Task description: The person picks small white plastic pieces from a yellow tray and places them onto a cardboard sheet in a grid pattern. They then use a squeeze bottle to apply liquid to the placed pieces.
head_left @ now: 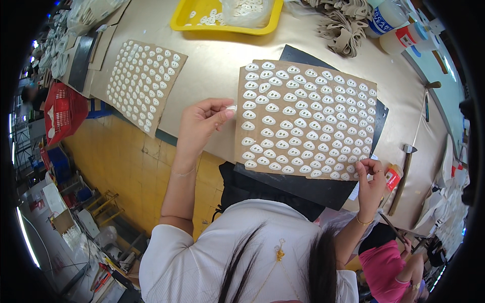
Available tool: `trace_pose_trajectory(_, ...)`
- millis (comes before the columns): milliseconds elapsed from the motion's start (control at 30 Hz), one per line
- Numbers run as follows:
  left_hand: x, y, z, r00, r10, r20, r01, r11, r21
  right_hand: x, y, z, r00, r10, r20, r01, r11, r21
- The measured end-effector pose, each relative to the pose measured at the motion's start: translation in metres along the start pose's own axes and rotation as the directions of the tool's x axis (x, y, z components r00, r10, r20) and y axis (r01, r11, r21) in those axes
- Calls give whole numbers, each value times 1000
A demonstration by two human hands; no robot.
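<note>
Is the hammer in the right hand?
No, the right hand is at the near right corner of the cardboard sheet, while the hammer lies apart on the table, farther right.

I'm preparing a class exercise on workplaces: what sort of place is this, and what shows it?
Probably a workshop or small factory: many small white pieces lie in rough rows on two cardboard sheets, a yellow tray holds more, and a hammer lies on the table.

so here's the tan tabletop (212, 63), bearing a yellow tray (252, 31) on the far side, a black board (313, 189) up front and, rightward, a hammer (399, 182) (head at the far end).
</note>
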State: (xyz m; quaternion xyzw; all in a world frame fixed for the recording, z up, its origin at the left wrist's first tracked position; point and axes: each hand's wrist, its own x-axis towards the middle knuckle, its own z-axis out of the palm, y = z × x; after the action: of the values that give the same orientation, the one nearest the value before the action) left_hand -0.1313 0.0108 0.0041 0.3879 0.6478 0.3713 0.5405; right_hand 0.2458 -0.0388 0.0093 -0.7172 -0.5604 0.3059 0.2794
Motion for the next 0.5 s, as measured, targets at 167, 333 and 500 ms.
trace_pose_trajectory(167,1,-4,10,997,-36,65,45,989,-141,1,-1,2,999,-30,10,30,1000,-1)
trace_pose_trajectory(333,7,-5,6,999,-24,31,29,989,-146,2,-1,2,1000,-13,25,14,1000,-5)
trace_pose_trajectory(500,15,-10,-4,998,20,54,-16,997,-76,3,-4,4,999,-17,33,17,1000,-23)
